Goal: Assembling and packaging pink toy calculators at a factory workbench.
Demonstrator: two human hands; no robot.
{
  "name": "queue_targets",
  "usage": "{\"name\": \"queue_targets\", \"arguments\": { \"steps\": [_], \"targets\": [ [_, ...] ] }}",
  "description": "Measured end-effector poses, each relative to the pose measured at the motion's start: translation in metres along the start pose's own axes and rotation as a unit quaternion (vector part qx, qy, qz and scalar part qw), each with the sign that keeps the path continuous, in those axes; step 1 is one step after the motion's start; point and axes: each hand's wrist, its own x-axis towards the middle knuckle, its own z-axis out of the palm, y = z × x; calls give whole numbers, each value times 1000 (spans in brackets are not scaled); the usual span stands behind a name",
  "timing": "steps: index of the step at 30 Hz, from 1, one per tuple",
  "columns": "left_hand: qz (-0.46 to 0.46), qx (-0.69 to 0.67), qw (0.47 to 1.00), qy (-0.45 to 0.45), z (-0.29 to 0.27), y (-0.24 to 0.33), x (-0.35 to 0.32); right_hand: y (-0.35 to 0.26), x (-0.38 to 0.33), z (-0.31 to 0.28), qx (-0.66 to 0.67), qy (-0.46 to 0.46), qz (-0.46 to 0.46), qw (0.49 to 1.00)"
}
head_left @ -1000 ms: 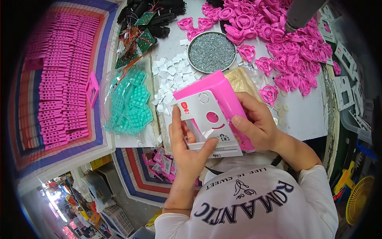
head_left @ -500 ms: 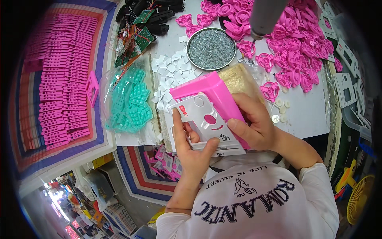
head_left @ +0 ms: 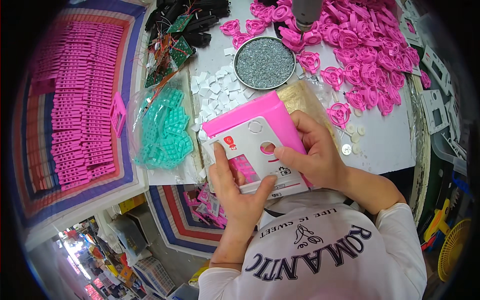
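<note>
Close to my body I hold a white plastic front panel (head_left: 252, 167) against a pink plastic case (head_left: 270, 107). The panel has a round hole, a rectangular window and small red and black prints; pink parts show through the window. My left hand (head_left: 235, 192) grips the panel's left and lower edges, its thumb on the front and some fingers hidden behind. My right hand (head_left: 320, 157) wraps the case's right side, with its thumb over the panel near the round hole. The case sticks out beyond the panel at the top and right.
A round tin of small screws (head_left: 265, 62) stands ahead, beside white square pieces (head_left: 215, 90). Pink round parts (head_left: 370, 70) heap at the right under a hanging screwdriver (head_left: 306, 12). Teal keypads (head_left: 165, 130) lie in a bag at the left, near stacked pink parts (head_left: 85, 100).
The white panel has tilted flatter against the pink case, and pink parts now fill its window. My right thumb has moved up to the round hole. The hanging screwdriver has swung left and away.
</note>
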Motion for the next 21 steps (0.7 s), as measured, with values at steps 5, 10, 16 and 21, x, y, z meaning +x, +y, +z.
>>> {"name": "queue_targets", "arguments": {
  "steps": [5, 10, 16, 21],
  "targets": [
    [17, -72, 996, 53, -8, -13, 15, -9, 3, 1, 98, -3, 64, 993],
    [-44, -277, 955, 99, -3, -17, 25, -20, -1, 0, -10, -47, 64, 997],
    [-27, -293, 946, 132, -2, -4, 33, -3, -10, -18, 40, -73, 177, 981],
    [-87, -355, 928, 68, -16, -27, 45, -24, -17, -18, 58, -88, 216, 971]
  ]
}}
